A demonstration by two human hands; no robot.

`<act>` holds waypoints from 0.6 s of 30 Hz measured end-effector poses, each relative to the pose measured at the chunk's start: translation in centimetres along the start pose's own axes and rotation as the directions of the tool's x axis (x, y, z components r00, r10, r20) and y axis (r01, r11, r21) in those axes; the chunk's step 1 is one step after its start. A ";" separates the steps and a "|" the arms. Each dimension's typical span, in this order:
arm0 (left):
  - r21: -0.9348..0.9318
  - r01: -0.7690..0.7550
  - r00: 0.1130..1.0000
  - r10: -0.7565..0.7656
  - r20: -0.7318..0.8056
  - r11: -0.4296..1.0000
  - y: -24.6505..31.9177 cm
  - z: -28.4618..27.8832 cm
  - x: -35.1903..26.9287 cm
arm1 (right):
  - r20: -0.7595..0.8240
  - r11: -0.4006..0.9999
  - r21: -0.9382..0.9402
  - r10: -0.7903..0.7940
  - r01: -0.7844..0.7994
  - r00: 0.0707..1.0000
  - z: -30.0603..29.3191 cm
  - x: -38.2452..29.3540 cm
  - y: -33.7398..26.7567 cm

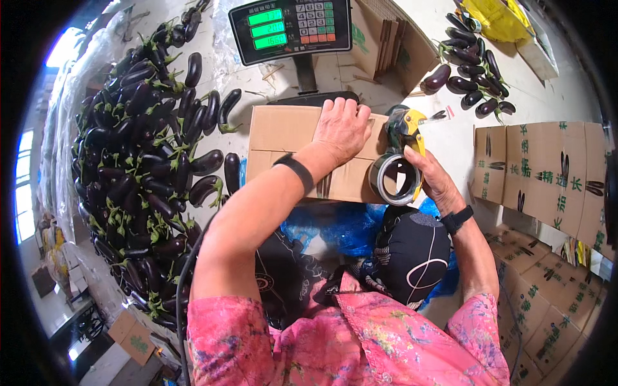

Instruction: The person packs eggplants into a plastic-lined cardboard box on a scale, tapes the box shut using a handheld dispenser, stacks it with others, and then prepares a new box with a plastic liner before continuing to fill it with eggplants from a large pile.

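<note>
In front of me is a cardboard box (282, 130) with its top flaps folded together along a centre seam. My left hand (342, 128) presses on its far flap, fingers bent over toward the far edge. At the box's right end my right hand (429, 169) grips a yellow tape dispenser (414, 120). A roll of clear packing tape (384, 181) is mounted on the dispenser, close against the box's right side. Just behind the box stands an electronic scale display (289, 29) on a post, its green readouts lit.
A large heap of eggplants (145, 169) covers the floor at left. A smaller group of eggplants (475, 72) lies at upper right, near a yellow bag (499, 19). Flattened cartons (396, 43) stand behind the scale. Printed boxes (540, 173) are stacked at right. Blue plastic (338, 229) lies before my knees.
</note>
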State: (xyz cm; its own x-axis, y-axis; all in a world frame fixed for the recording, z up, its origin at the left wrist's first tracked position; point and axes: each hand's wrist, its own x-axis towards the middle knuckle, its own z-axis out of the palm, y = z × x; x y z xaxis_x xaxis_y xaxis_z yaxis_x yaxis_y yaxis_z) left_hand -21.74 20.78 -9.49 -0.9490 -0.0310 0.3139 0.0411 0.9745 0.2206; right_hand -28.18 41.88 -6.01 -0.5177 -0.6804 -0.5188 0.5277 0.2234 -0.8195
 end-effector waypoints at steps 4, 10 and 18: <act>0.000 0.074 0.997 -0.074 0.007 0.997 1.1 0.7 1.1 | 0.007 1.000 0.020 -0.008 0.008 1.000 -0.3 -0.2 0.4; -0.027 0.041 0.999 -0.041 0.013 0.999 2.0 2.3 1.5 | 0.008 0.994 0.108 0.013 -0.014 1.000 -0.9 -0.6 1.7; -0.150 -0.020 0.999 0.016 -0.027 0.988 0.0 0.8 1.3 | 0.007 0.976 -0.220 0.003 -0.001 1.000 1.8 -0.4 -0.8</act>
State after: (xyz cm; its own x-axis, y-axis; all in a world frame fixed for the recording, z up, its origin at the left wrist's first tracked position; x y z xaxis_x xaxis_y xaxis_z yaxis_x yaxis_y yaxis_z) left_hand -23.20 20.92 -9.79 -0.9393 -0.0212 0.3425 0.1068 0.9306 0.3502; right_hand -27.18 40.72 -4.70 -0.5111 -0.6847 -0.5195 0.3676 0.3722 -0.8523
